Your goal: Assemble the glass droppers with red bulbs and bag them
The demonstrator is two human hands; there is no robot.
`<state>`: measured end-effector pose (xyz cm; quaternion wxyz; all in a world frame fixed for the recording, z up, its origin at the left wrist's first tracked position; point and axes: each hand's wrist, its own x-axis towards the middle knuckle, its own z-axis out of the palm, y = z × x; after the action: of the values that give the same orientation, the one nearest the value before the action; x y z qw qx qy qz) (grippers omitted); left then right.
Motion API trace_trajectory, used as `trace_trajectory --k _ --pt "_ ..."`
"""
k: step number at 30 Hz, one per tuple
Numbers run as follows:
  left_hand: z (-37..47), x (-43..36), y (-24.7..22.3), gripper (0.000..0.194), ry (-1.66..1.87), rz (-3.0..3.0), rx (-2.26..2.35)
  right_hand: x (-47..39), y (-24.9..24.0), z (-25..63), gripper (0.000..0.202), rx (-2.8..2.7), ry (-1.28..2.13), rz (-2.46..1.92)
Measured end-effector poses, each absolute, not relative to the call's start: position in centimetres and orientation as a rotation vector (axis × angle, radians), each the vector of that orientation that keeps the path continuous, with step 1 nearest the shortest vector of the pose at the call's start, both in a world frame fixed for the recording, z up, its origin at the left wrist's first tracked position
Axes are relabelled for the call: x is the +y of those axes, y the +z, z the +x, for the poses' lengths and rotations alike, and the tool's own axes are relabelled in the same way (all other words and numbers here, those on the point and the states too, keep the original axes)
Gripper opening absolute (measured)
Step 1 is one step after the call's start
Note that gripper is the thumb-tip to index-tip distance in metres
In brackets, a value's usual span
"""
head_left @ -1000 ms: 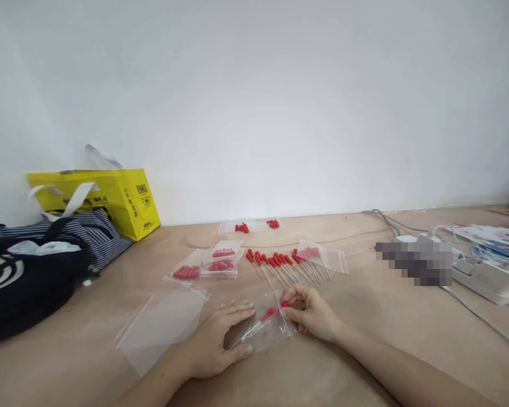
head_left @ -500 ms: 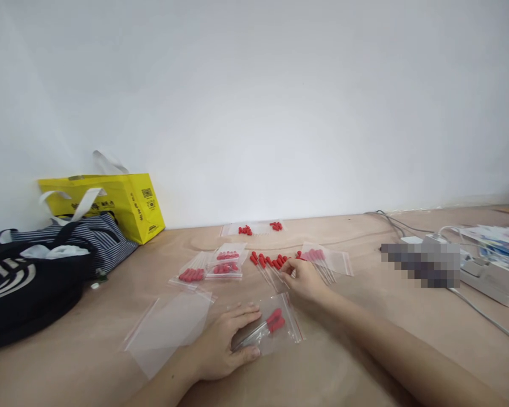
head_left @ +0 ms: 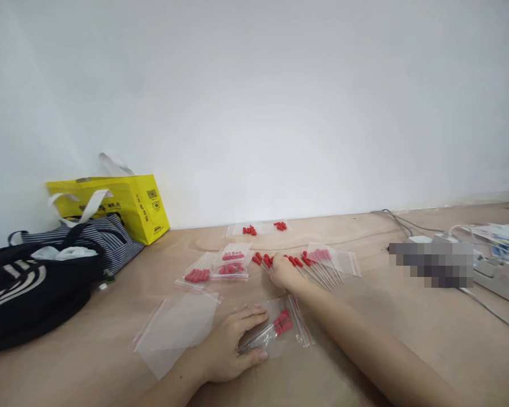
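My left hand (head_left: 233, 342) lies spread on a clear zip bag (head_left: 299, 322), thumb and fingers apart and pressing it to the table. Inside that bag are several red-tipped sticks (head_left: 283, 323), their pale shafts running under the hand. Farther forward, my right hand (head_left: 285, 274) reaches into a fanned row of loose red-tipped sticks (head_left: 320, 274). Its fingers are curled together and mostly turned from view, so anything between them is hidden. Left of my left hand lies a flat, frosted zip bag (head_left: 176, 333).
Filled bags (head_left: 231, 263) of red-tipped pieces lie left of the row; another filled bag (head_left: 263, 228) is near the wall. A bag (head_left: 341, 263) overlaps the row's right end. A black bag (head_left: 38, 294) and yellow bag (head_left: 146, 209) stand left; a power strip (head_left: 500, 282) sits right.
My right hand has shifted left along the loose sticks, and more of the row shows to its right. My left hand keeps its place on the bag. The view has turned slightly left.
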<state>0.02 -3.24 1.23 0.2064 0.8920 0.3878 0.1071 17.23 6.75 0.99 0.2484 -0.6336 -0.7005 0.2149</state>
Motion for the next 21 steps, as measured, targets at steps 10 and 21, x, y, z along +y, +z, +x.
trace_trajectory --k 10,21 --pt "0.0 -3.1 1.2 0.055 0.319 2.494 1.081 1.9 0.0 24.5 0.078 -1.521 0.79 -1.226" --pt "0.2 -3.1 1.2 0.054 0.35 2.485 1.074 -1.8 -2.6 23.4 0.059 -1.077 1.169 -1.062"
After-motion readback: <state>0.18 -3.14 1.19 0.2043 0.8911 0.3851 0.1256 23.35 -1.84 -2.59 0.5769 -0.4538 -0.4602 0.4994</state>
